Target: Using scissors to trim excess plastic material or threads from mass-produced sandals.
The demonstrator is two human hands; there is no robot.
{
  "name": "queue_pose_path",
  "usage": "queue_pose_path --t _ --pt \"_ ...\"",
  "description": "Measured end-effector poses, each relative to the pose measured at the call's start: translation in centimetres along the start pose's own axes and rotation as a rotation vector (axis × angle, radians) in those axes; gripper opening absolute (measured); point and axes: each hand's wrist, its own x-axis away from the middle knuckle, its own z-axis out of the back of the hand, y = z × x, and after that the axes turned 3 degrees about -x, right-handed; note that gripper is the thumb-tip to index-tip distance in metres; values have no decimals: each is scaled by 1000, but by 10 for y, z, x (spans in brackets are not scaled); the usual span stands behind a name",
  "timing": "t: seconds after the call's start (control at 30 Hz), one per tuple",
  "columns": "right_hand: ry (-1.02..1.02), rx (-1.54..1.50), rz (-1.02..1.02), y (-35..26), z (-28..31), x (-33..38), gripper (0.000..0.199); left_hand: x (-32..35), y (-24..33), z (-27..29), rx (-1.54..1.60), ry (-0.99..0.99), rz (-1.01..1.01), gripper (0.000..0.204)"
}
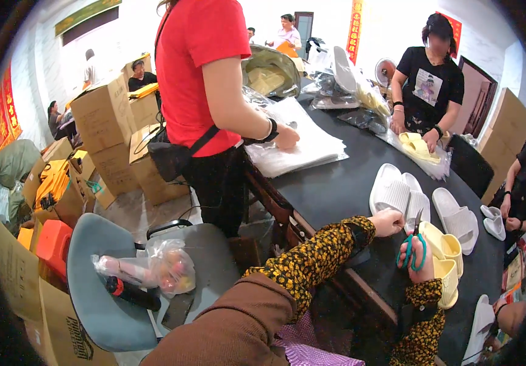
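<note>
Brown-trousered knee [238,329] fills the foreground. Beyond it the right hand [418,259] is closed round teal-handled scissors [414,241], blades up — just beside yellow slippers [443,256]. The left hand [388,222], fingers curled, touches a white slipper [391,192] on the dark table [330,189]. Brown cartons [107,131] stack left; red banners [355,24] hang behind. Bare tabletop lies between the slippers and the near edge.
</note>
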Motion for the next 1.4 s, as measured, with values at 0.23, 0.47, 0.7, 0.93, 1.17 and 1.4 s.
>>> queue_pose_path --t 0.23,0.47,0.7,0.93,1.17,1.4 --pt "-6 15 -12 -3 -2 2 34 1 1 0 21 -10 38 12" --pt "-6 13 -18 -1 0 0 31 0 2 3 16 -31 40 11" --pt "3 20 -18 -2 1 0 31 0 3 1 2 -1 38 11" --pt "19 13 -18 -3 -4 1 31 0 2 5 -5 -22 43 10" --pt "-50 -66 -74 -5 5 -4 27 -8 -2 4 75 -94 34 14" --pt "-63 -135 -89 1 6 -10 34 -19 25 47 396 -57 383 19"
